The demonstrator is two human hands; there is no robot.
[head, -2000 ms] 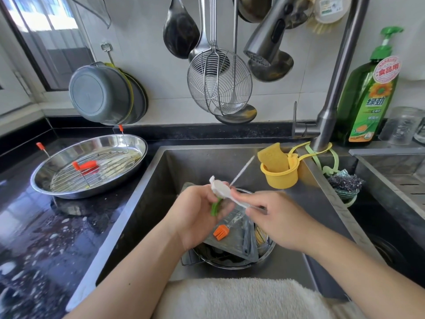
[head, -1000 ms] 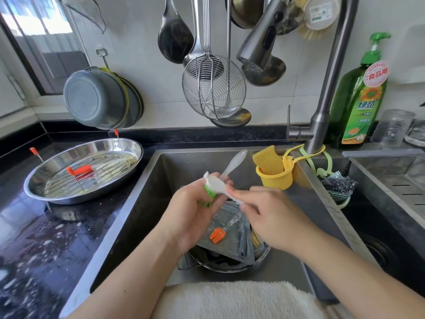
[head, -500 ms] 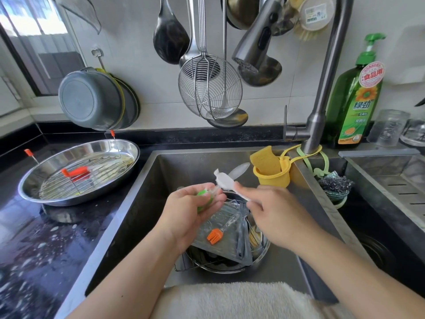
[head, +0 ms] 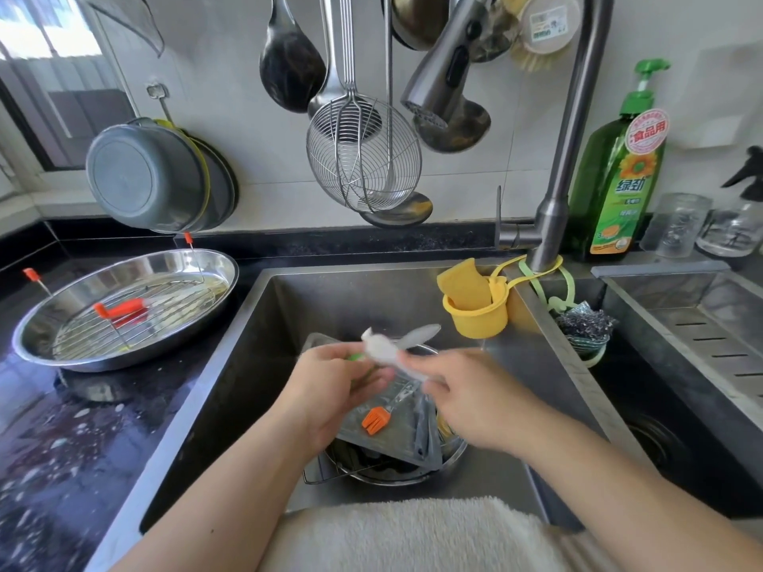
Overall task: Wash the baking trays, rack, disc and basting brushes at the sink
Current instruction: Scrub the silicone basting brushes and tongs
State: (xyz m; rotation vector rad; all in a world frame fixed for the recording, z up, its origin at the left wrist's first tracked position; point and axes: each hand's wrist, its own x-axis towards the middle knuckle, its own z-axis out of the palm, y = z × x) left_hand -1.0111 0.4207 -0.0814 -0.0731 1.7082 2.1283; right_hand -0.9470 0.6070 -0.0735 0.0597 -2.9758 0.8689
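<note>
While both hands work above the sink (head: 264, 324), the left hand (head: 330, 400) curls around the green-headed basting brush (head: 419, 335), whose green bristles barely show at the fingers and whose pale translucent handle points up toward the yellow holder (head: 475, 319). The right hand (head: 470, 400) pinches a white cloth (head: 382, 349) against the brush; motion blur hides exactly how these fingers lie. Beneath the hands, a second brush with an orange head (head: 373, 421) lies on a grey tray (head: 408, 443), tilted over a round metal pan (head: 396, 476); the rest of this pile is covered by the hands and cannot be told apart. On the dark wet surface (head: 62, 447) to the left stands a round steel tray (head: 37, 344) carrying a wire rack (head: 165, 307) and an orange-handled item (head: 122, 310). A yellow sponge (head: 464, 284) stands in the holder, which hangs beside the tap (head: 565, 158). Ladles and a wire skimmer (head: 363, 158) hang on the wall behind. A green soap bottle (head: 619, 171) stands at the right. A towel (head: 413, 534) covers the near sink edge.
</note>
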